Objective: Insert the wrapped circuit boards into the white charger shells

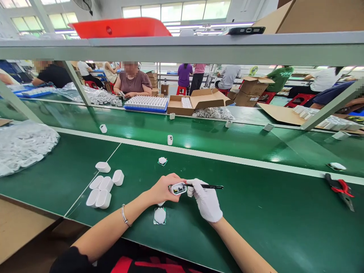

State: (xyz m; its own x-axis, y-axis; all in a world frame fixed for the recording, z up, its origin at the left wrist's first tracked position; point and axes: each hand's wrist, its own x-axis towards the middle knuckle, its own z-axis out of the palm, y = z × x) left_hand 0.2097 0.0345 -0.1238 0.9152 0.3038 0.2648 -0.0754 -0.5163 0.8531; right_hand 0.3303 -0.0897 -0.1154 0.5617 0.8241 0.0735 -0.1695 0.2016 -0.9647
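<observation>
My bare left hand grips a small white plastic housing, its open end facing me and showing a circuit board inside. In my white-gloved right hand is a pair of black tweezers; the tip reaches the rim of the housing. Below my left hand lies a green circuit board with a round white part, and another piece is partly hidden under the fingers. A similar board lies beyond my hands. Several white housings are grouped to the left.
Red-handled pliers lie at the right. A bag of white parts rests at the left. Across the bench runs a green conveyor carrying scattered housings. Overhead is a shelf with a red bin. Co-workers sit beyond.
</observation>
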